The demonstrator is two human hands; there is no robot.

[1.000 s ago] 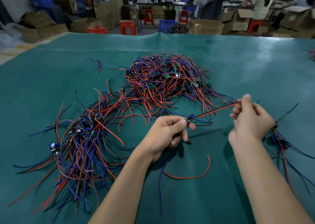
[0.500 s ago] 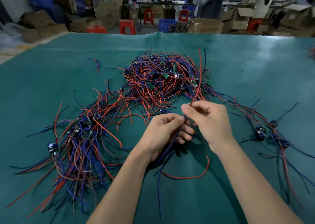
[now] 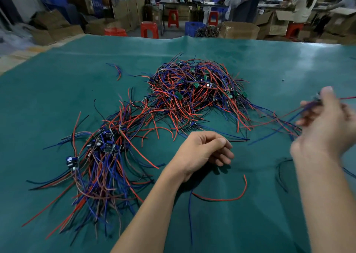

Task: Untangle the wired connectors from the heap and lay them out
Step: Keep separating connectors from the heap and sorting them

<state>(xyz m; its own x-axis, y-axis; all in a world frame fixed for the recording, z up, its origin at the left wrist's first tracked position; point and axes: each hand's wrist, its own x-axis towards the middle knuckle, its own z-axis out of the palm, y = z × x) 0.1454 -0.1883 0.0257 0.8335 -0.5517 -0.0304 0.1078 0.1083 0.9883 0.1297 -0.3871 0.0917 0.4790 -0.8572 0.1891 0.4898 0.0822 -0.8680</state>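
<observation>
A wired connector is held in the right hand above the right edge of the green tabletop; its red and blue leads are pinched among the fingers, though the hand is blurred and the exact grip is hard to make out. One red lead is cut off by the right border of the view. The tangled heap is seen near the middle of the tabletop, toward the far edge. A second bundle of connectors is spread toward the left near side, its wires fanned toward the near edge. The left hand is rested on the cloth between the two, fingers loosely curled with nothing in them. A loose red wire and a loose blue wire are lain just nearer than that hand. Bare cloth is left along the left and far edges and across the near right part. More wires by the right forearm are partly hidden. Cardboard boxes and red stools are seen beyond the far edge.
</observation>
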